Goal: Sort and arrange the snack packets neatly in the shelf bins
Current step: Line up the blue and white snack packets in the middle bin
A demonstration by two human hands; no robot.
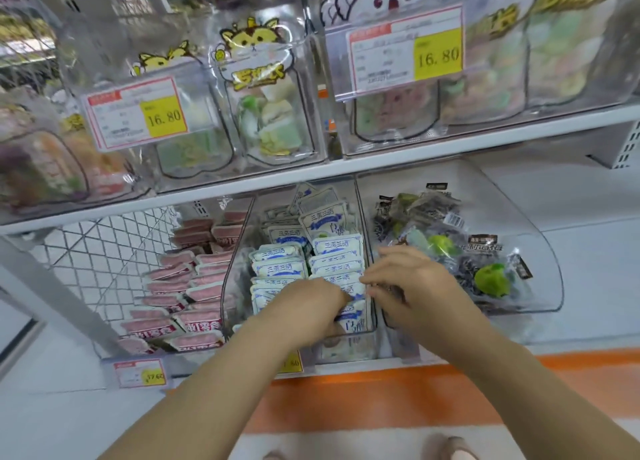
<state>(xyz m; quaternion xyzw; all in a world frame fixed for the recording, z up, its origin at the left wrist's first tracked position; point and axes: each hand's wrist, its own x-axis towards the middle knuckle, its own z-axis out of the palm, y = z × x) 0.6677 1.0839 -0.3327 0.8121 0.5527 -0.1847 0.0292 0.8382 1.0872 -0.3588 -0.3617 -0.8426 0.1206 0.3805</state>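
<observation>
Blue-and-white snack packets [280,269] fill the clear middle bin [365,199] on the lower shelf, stacked in two rows near the front and loose at the back. My left hand [311,303] reaches into the front of this bin, fingers curled down among the packets of the right row. My right hand [412,283] is over the divider between the middle and right bins, its fingertips pinching at the edge of the same row of packets. Which packet each hand holds is hidden by the hands.
Pink packets [180,293] lie stacked in the left wire-backed bin. Dark packets with green pieces [485,269] sit in the right clear bin [547,286]. The shelf above carries clear bins of candy bags [270,120] and yellow price tags [438,55]. An orange floor strip [381,400] runs below.
</observation>
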